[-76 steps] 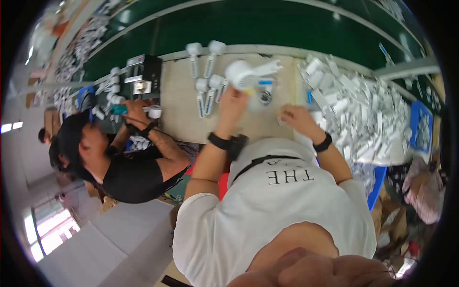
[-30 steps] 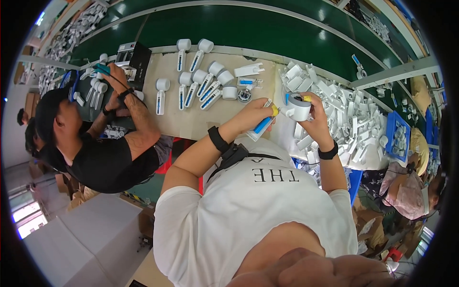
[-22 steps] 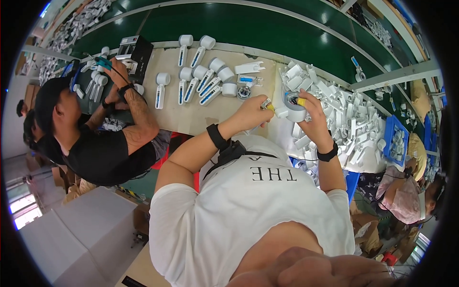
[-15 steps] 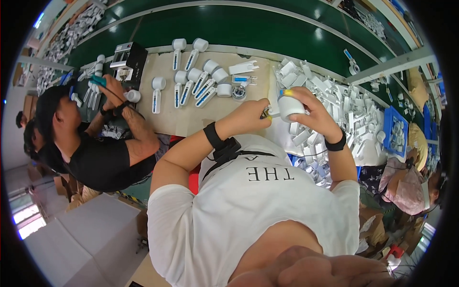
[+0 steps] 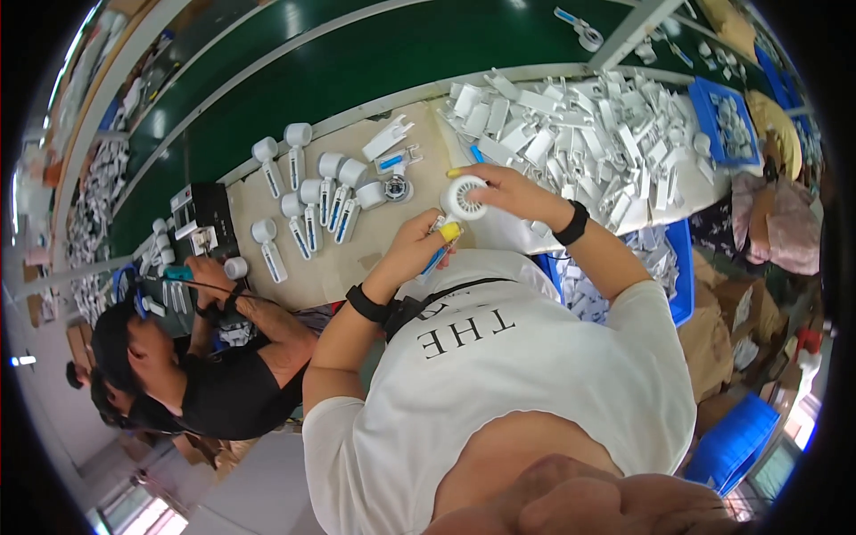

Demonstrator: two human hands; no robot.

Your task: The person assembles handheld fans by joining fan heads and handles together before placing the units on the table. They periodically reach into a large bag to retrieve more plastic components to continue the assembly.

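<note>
A white handheld fan [image 5: 464, 198] is between my two hands, its round slotted grille tilted up. My left hand [image 5: 417, 247] is closed around its handle, which shows a blue strip [image 5: 435, 260]. My right hand [image 5: 517, 194] grips the round head from the right, fingers over the rim. Yellow covers sit on a digit of each hand. To the left on the table, several similar white fans [image 5: 334, 209] lie in a cluster with blue-striped handles. An open round fan part [image 5: 398, 187] and a white forked handle shell [image 5: 389, 136] lie beyond my left hand.
A large heap of white plastic shells [image 5: 580, 134] covers the table's right side. Blue bins [image 5: 724, 120] of parts stand at the far right and below the table edge. On the left, a co-worker [image 5: 214, 366] holds a teal tool near a black machine [image 5: 201, 218].
The view has turned, shifting the scene. The round head in my right hand has tilted so its grille shows. My left hand has come against it, and the blue-striped handle now shows.
</note>
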